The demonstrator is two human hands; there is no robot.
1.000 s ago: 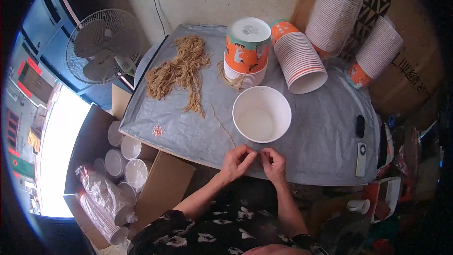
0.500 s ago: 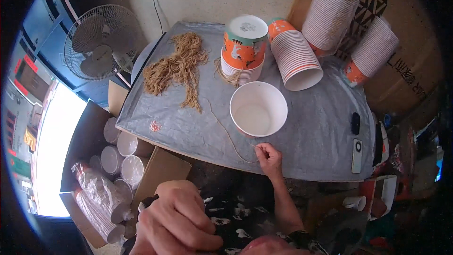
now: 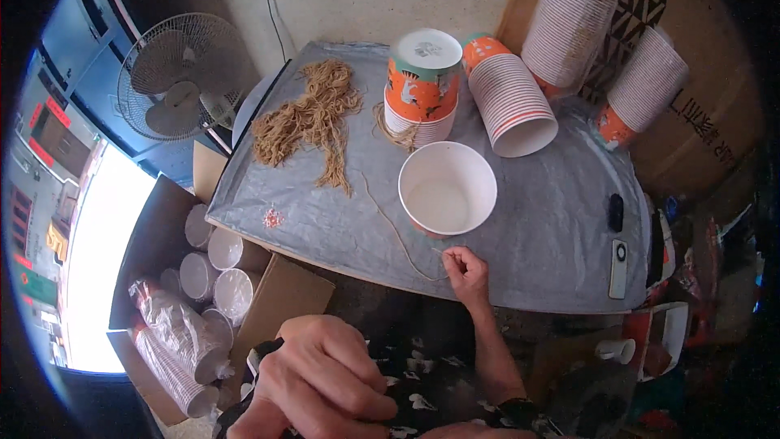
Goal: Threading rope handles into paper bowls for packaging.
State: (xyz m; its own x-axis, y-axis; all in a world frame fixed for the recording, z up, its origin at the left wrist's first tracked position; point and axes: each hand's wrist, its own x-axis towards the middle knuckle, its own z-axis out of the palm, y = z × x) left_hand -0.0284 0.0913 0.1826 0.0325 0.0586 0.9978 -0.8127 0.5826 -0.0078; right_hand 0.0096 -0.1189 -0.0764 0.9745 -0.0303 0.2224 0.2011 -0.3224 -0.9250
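Between thumb and forefinger of my right hand (image 3: 467, 275) is the end of a thin tan string (image 3: 390, 223), at the table's front edge. The string curves back across the table toward a loose tan heap of strings (image 3: 305, 122). My left hand (image 3: 329, 374) is raised close to the camera, fingers curled inward; anything inside them is hidden. Just beyond my right hand stands an open white paper bucket (image 3: 447, 191). Behind it, an orange and green patterned bucket (image 3: 422, 81) sits upside down on a stack, with string looped beside its base.
A stack of buckets (image 3: 516, 110) lies tilted at the back. Bagged bucket stacks (image 3: 569, 24) lean against cardboard at the right. A carton (image 3: 284, 301) of wrapped buckets stands left, below a fan (image 3: 179, 77). A pale rectangular device (image 3: 618, 268) lies at the table's right.
My left hand has shifted slightly right and down. My right hand keeps its pinch on the string. The whole view has moved a little, and the buckets have stayed in place.
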